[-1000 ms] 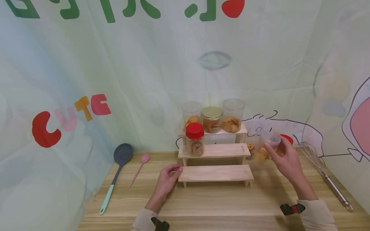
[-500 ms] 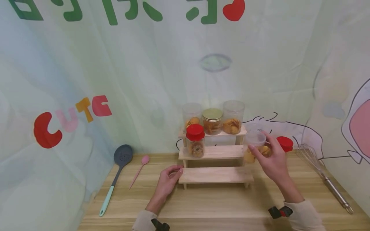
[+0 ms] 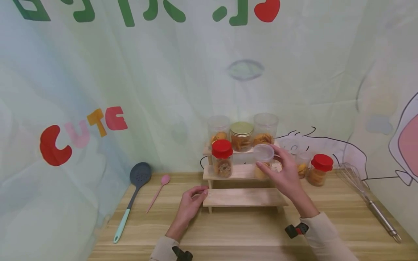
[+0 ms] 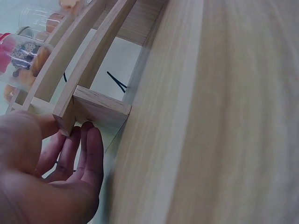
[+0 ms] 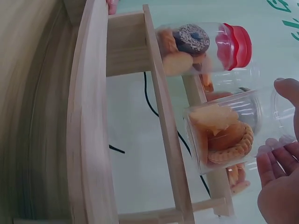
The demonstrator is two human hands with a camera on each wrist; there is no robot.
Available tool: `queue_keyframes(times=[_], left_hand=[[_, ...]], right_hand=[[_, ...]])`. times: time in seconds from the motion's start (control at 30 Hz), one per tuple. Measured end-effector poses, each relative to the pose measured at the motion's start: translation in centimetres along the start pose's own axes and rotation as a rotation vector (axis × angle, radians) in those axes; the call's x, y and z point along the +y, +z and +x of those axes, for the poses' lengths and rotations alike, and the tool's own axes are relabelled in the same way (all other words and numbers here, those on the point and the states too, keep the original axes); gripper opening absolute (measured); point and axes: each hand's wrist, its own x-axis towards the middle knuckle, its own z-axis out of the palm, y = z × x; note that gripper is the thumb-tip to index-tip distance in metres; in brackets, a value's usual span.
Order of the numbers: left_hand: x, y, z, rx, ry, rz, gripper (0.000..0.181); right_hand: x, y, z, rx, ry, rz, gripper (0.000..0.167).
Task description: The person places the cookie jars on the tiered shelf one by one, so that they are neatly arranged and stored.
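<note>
Grips with the right hand (image 3: 286,174) a clear plastic cylindrical jar with a translucent lid (image 3: 261,169), part-filled with golden-brown pastries; clamps thumb and fingers on opposite sides near the lid, probably to leave the base unobstructed. Holds it upright at the middle step, within the fingers' grasp; cannot tell the base as touching the plank or just off it.

Pinches with the left hand (image 3: 189,203) the left end of the lowest plank of a pale wooden three-step rack (image 3: 246,197), likely to steady it against sliding.

Left of the right fingers, on the middle step: a clear jar with a red scalloped lid (image 3: 222,159), perhaps set at the end to leave room alongside. Beyond the right fingers, on the top step: a gold-lidded clear jar (image 3: 241,137) between two taller clear jars (image 3: 265,125), probably at the back so as not to hide lower ones. Right of the right fingers, on the wood-grain tabletop (image 3: 235,232): another red-lidded jar (image 3: 317,174) and, farther off, a metal whisk (image 3: 383,220).

Reads "CUTE" on the pale printed backdrop (image 3: 163,72), well left of and above the left fingers; shows cropped green characters higher up. No brand legible on any jar.
</note>
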Motion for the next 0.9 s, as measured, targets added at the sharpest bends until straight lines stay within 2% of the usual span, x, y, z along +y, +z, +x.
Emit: queue_keyframes(times=[0.5, 0.7, 0.9], left_hand=[[0.0, 0.1, 0.1, 0.009, -0.007, -0.015, 0.026], [0.0, 0.1, 0.1, 0.008, -0.011, -0.013, 0.025], [0.0, 0.1, 0.0, 0.01, -0.013, -0.017, 0.025]], right_hand=[[0.2, 3.6, 1.3, -0.05, 0.066, 0.156, 0.068], [0.2, 4.7, 2.0, -0.061, 0.088, 0.167, 0.068], [0.0, 5.0, 2.3, -0.032, 0.08, 0.148, 0.068]])
